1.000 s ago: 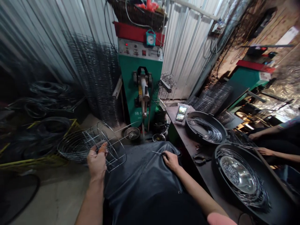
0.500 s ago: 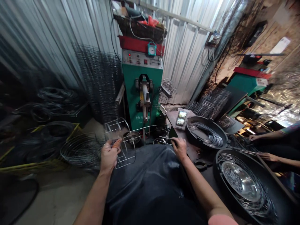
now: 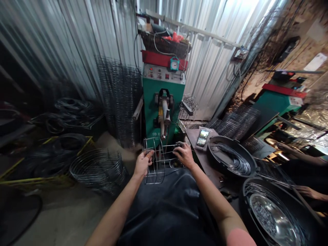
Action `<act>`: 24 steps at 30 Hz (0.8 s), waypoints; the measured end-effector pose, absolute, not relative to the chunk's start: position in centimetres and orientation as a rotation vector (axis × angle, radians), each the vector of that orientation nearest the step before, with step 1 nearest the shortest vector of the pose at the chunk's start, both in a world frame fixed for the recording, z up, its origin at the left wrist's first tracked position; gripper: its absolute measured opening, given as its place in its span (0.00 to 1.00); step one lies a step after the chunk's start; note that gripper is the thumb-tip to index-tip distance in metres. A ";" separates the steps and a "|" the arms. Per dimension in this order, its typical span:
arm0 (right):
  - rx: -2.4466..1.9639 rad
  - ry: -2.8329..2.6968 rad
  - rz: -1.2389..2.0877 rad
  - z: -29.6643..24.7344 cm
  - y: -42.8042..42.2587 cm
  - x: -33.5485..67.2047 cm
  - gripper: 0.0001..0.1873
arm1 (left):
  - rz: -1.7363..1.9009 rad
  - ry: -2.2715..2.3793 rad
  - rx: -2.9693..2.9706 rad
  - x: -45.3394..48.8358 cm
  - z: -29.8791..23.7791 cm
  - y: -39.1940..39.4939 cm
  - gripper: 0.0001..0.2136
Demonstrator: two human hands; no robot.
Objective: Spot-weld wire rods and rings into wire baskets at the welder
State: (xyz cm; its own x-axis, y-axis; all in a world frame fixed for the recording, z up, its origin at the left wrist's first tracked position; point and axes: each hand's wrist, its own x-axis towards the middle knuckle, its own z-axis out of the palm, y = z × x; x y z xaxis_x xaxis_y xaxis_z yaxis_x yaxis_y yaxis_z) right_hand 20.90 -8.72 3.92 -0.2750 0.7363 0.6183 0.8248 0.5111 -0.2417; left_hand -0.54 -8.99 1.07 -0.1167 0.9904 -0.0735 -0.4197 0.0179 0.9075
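Wire frame (image 3: 155, 165) is held; black pan (image 3: 239, 147) contains wires (image 3: 241, 166).

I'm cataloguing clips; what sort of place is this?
Probably a wire-working workshop: the green machine, the tall stack of wire frames and the round black tray holding wires all suggest it.

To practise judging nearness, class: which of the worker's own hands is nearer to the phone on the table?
Right. In the picture, the right hand is left of and below the phone; the left hand, holding the wire frame, is farther left.
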 end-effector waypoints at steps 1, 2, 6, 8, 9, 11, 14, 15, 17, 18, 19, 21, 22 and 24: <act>-1.270 -2.071 -0.157 3.9 -8.2 21.1 0.09 | 1.431 0.995 0.780 -0.4 1.0 -8.6 0.19; -1.268 -2.083 -0.144 3.8 -7.6 21.3 0.08 | 1.422 0.997 0.771 -0.3 0.8 -8.3 0.19; -1.263 -2.119 -0.062 3.1 -5.3 22.0 0.06 | 1.400 1.012 0.724 0.0 0.4 -6.8 0.20; -1.270 -2.128 -0.027 2.5 -4.3 22.2 0.06 | 1.401 1.019 0.698 0.2 0.1 -6.0 0.21; -1.275 -2.127 -0.012 2.2 -3.9 22.3 0.06 | 1.401 1.023 0.687 0.3 0.0 -5.6 0.21; -1.278 -2.120 0.020 1.7 -3.2 22.5 0.06 | 1.399 1.038 0.666 0.4 -0.3 -4.9 0.21; -1.266 -2.105 0.060 1.1 -2.6 22.8 0.06 | 1.391 1.072 0.636 0.5 -0.7 -4.1 0.21; -1.262 -2.103 0.071 1.0 -2.4 22.9 0.06 | 1.389 1.081 0.628 0.5 -0.8 -3.9 0.21; -1.258 -2.103 0.088 0.8 -2.1 23.1 0.06 | 1.383 1.090 0.615 0.6 -0.8 -3.5 0.22; -1.258 -2.105 0.096 0.8 -1.9 23.2 0.06 | 1.380 1.093 0.611 0.7 -0.8 -3.3 0.22; -1.258 -2.106 0.104 0.7 -1.7 23.3 0.06 | 1.377 1.095 0.606 0.8 -0.8 -3.1 0.22; -1.256 -2.107 0.118 0.7 -1.2 23.5 0.06 | 1.376 1.100 0.597 1.0 -0.8 -2.7 0.22; -1.256 -2.109 0.123 0.7 -0.9 23.5 0.06 | 1.378 1.102 0.593 1.1 -0.7 -2.5 0.22; -1.260 -2.115 0.130 0.6 -0.2 23.7 0.06 | 1.383 1.106 0.587 1.3 -0.7 -1.9 0.22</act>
State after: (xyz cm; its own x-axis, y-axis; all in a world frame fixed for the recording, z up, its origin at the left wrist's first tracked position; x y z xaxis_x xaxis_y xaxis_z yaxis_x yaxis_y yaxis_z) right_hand 23.68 -0.22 0.62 -0.3150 0.8132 0.4893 0.7474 0.5303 -0.4001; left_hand 1.29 -1.90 -0.65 -0.1623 0.9501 -0.2665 -0.4690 0.1634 0.8680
